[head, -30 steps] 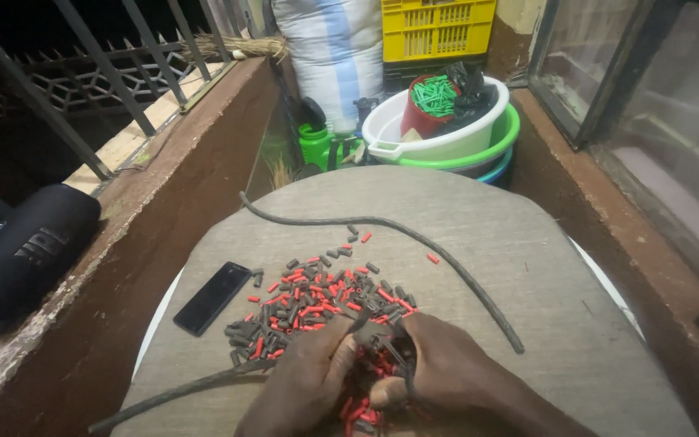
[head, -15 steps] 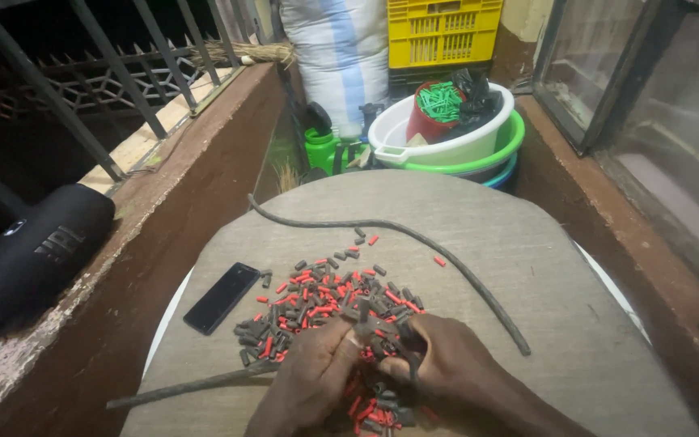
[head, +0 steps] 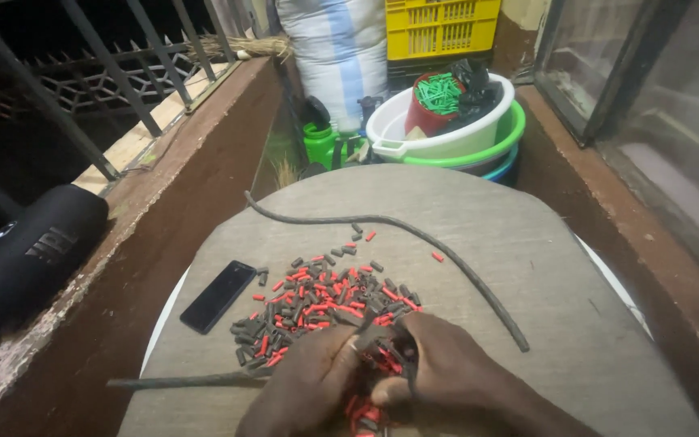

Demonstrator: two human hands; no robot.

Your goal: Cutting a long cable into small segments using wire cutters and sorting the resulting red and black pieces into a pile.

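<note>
Both hands, left hand (head: 305, 388) and right hand (head: 446, 372), have fingers pinched together on tiny, light, stiff red and grey plastic tube pieces (head: 325, 303) heaped on the grey round counter (head: 527, 251), probably easiest pinched individually.

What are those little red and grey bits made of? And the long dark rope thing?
The little bits look like cut plastic or rubber tubing, matte, in short even lengths. The long dark cord seems to be rubbery cable: it bends in a smooth curve and looks dull. The board underneath looks like grey wood or fibreboard.
</note>
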